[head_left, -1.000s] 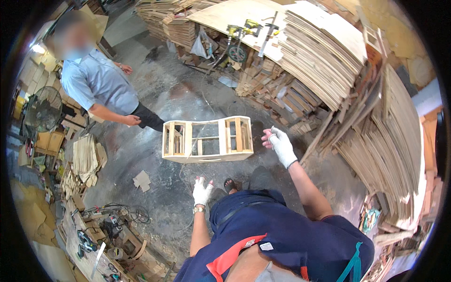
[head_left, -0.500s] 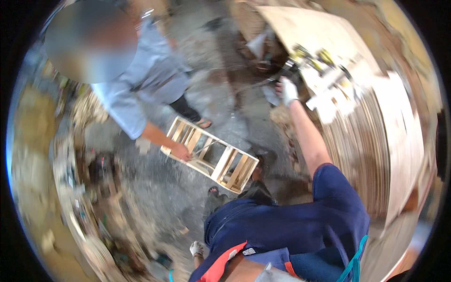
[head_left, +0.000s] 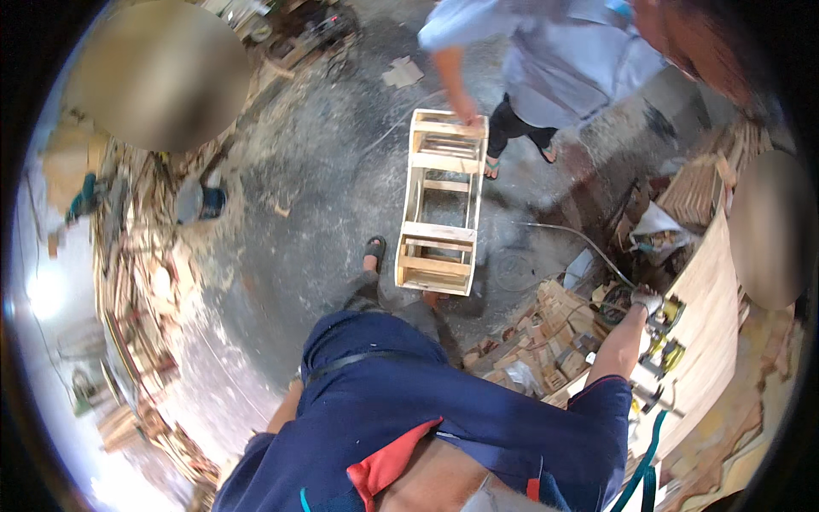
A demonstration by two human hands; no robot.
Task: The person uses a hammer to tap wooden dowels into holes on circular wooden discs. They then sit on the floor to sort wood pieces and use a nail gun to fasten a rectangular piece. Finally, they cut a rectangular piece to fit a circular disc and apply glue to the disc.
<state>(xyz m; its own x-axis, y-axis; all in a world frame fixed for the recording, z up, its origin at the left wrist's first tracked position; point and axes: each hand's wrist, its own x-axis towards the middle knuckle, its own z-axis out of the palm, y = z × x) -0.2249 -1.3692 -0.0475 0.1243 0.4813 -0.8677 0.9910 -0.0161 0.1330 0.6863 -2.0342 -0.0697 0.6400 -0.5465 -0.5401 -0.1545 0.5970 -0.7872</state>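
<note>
My right hand (head_left: 648, 300) is in a white glove and reaches to the yellow-green power tools (head_left: 668, 346) on a plywood sheet. Its fingers look curled, but what they hold is hidden. A thin pale hose (head_left: 580, 235) runs over the floor toward that hand. Of my left arm only the forearm (head_left: 286, 408) shows beside my dark blue shirt; the hand is hidden. In front of my feet a light wooden frame (head_left: 439, 231) with crosspieces stands on the floor. A co-worker in a light blue shirt has a hand (head_left: 467, 115) on its far end.
Wood offcuts (head_left: 554, 328) lie in a heap between me and the plywood sheet (head_left: 712, 299). Scrap wood (head_left: 158, 273) is piled along the left, with a dark bucket-like container (head_left: 201, 203) beside it. A flat piece of cardboard (head_left: 403, 72) lies on the floor at the back.
The view has turned left, so the wooden frame, co-worker and tools appear farther right. My right hand stays by the tools. My left gloved hand has gone out of sight.
</note>
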